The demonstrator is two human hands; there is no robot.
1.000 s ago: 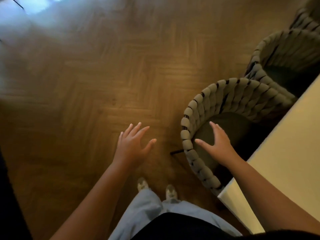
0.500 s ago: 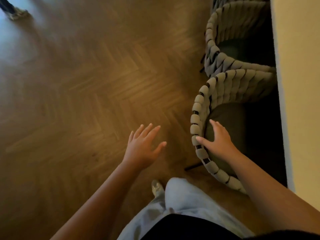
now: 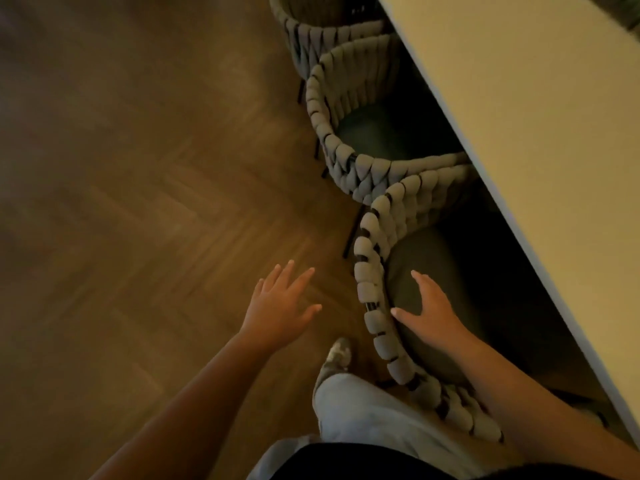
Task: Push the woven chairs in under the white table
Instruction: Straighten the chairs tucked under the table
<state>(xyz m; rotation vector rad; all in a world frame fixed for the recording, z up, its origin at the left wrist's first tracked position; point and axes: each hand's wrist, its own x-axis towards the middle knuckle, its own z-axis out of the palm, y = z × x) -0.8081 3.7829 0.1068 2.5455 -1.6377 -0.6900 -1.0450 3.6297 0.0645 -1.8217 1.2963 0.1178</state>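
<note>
- Three woven chairs stand in a row, seats tucked under the white desk (image 3: 540, 140); nearest chair (image 3: 372, 289).
- Right hand (image 3: 429, 315) over its seat, fingers spread, thumb touching the woven rim.
- Left hand (image 3: 280, 303) spread open above the wooden floor (image 3: 138, 220).

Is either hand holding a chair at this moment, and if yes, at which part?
Nothing is gripped. The right hand is open over the nearest woven chair, its thumb at the woven rim; whether it touches cannot be told. The left hand hovers open above the floor.

Below me I see a brown wooden floor (image 3: 145, 209) laid in a herringbone pattern, dimly and warmly lit.
</note>
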